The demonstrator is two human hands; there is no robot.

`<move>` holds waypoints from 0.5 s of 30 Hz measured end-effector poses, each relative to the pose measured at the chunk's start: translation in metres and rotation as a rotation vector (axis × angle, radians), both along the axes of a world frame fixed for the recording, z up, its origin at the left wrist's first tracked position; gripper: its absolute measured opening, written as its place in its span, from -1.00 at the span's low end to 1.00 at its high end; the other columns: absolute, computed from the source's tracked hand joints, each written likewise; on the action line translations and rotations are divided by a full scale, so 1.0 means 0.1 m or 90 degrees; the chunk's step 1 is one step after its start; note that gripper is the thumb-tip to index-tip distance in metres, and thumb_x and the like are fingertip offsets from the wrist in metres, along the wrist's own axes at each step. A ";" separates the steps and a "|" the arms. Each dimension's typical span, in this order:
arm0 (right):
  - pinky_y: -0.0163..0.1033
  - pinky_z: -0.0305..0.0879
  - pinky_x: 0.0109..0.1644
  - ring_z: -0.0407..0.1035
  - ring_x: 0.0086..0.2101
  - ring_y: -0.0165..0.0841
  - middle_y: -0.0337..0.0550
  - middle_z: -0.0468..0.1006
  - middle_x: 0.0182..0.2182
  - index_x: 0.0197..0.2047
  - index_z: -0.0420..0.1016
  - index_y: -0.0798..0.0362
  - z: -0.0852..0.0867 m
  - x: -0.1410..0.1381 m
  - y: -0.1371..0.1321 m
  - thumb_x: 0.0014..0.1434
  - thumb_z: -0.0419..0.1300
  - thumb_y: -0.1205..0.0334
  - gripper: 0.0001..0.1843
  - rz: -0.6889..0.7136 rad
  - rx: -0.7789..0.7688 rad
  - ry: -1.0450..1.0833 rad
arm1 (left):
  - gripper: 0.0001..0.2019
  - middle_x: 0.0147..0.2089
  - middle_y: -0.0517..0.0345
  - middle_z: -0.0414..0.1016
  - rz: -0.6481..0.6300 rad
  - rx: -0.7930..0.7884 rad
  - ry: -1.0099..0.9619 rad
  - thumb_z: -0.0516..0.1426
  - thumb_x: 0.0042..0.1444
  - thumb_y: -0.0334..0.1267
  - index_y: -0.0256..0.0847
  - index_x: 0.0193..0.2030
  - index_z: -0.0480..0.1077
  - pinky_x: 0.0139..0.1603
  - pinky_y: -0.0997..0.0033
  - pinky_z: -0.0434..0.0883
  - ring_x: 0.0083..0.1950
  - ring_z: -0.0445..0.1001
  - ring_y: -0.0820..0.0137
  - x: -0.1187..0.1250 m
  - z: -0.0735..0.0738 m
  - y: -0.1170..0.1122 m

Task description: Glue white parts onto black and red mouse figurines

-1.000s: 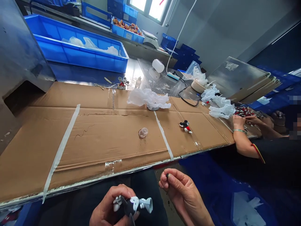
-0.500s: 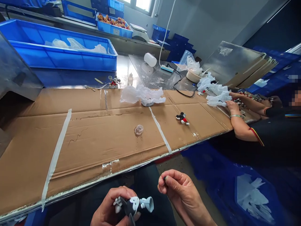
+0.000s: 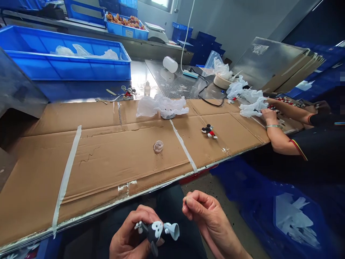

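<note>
My left hand [image 3: 132, 230] is closed around a mouse figurine [image 3: 153, 233] with a dark body, a white face and a pale grey cone, like a megaphone, pointing right. The fingers hide part of the body. To its right, my right hand [image 3: 206, 212] pinches a tiny dark piece [image 3: 186, 201] between thumb and forefinger; its exact kind is too small to make out. Both hands are in front of the table's near edge, apart from each other. A small clear cup [image 3: 158, 146] stands on the cardboard, and a mouse figure in red [image 3: 209, 131] lies farther right.
Cardboard [image 3: 107, 154] covers the table. Behind it are a crumpled white bag [image 3: 161, 107], a painted mouse figurine [image 3: 129, 93], a small bottle [image 3: 147, 89] and a blue crate [image 3: 81, 68]. At the right, a co-worker's hand [image 3: 269, 117] is at white bags; a floor bin [image 3: 296, 219] holds plastic.
The figurine has turned slightly in my left hand, so more of its white face shows. Both hands have shifted a little, still apart. The view has moved slightly.
</note>
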State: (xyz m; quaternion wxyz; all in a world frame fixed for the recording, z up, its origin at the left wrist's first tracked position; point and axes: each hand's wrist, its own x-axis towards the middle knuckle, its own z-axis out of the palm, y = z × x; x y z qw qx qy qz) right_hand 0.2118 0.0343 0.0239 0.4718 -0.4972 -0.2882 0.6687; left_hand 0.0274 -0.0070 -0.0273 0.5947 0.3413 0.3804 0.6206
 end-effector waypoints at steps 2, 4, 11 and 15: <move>-0.34 0.18 -0.30 0.23 -0.46 -0.43 -0.22 0.51 -0.53 -0.51 0.62 0.06 0.01 -0.01 -0.01 0.02 0.56 0.03 -0.67 0.010 -0.005 -0.017 | -0.81 -0.31 0.15 0.57 -0.027 0.050 0.011 0.38 0.07 -0.38 -0.07 -0.19 0.56 -0.21 0.48 0.49 -0.23 0.50 0.38 -0.04 -0.06 0.03; -0.33 0.18 -0.29 0.22 -0.46 -0.43 -0.23 0.50 -0.54 -0.51 0.62 0.06 0.02 -0.02 -0.03 0.03 0.55 0.04 -0.68 0.021 -0.012 -0.035 | -0.73 -0.26 0.13 0.58 -0.041 0.105 0.049 0.36 0.06 -0.48 -0.06 -0.15 0.56 -0.17 0.43 0.51 -0.20 0.52 0.36 -0.07 -0.12 0.04; -0.23 0.24 -0.29 0.29 -0.46 -0.33 -0.14 0.53 -0.55 -0.52 0.61 0.07 0.01 -0.10 0.28 0.09 0.44 -0.02 -0.65 -0.020 0.117 -0.228 | -0.68 -0.25 0.17 0.58 -0.005 0.169 0.131 0.34 0.06 -0.51 -0.04 -0.11 0.55 -0.11 0.43 0.51 -0.18 0.55 0.34 -0.13 -0.18 0.10; -0.19 0.22 -0.23 0.28 -0.40 -0.30 -0.21 0.47 -0.51 -0.48 0.61 0.02 -0.02 -0.18 0.86 0.10 0.38 0.02 -0.73 -0.063 0.287 -0.355 | -0.71 -0.27 0.17 0.56 0.013 0.135 0.125 0.34 0.06 -0.50 -0.02 -0.14 0.57 -0.17 0.49 0.51 -0.21 0.55 0.35 -0.19 -0.15 0.12</move>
